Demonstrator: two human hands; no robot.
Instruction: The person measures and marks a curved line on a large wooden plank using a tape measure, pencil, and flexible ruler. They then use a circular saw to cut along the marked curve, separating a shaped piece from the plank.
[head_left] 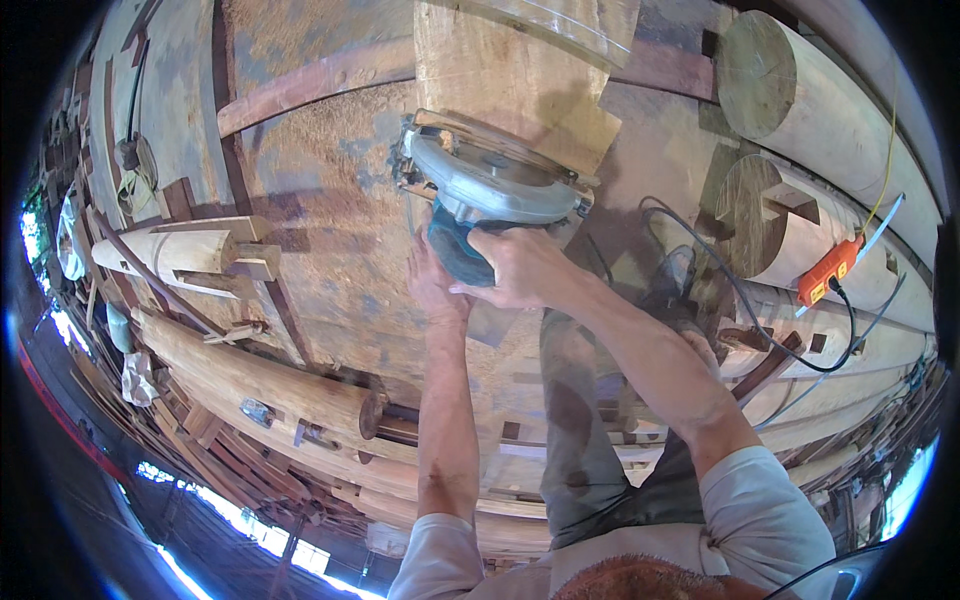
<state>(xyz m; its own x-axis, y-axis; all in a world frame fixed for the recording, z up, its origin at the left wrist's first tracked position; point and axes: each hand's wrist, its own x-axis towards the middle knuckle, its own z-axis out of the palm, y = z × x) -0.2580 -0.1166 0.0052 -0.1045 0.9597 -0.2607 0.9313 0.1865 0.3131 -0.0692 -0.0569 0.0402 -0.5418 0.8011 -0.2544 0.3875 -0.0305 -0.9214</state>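
Note:
A circular saw (pixel 495 185) with a silver guard and a teal body lies in front of me, at the near end of a thick pale timber (pixel 520 75). My right hand (pixel 520 268) is closed around the saw's teal handle from the right. On the handle's left side, my left hand (pixel 437 278) grips the saw too, its fingers partly hidden behind the teal body. The saw's base plate sits along the timber's end; the blade itself is hidden by the guard.
Sawdust covers the floor (pixel 330 200). An orange power strip (pixel 830 270) rests on round logs (pixel 830 230) at right, with a black cable (pixel 740 290) looping from it. More round posts (pixel 260 395) lie at left, and a reddish beam (pixel 320 88) crosses beneath the timber.

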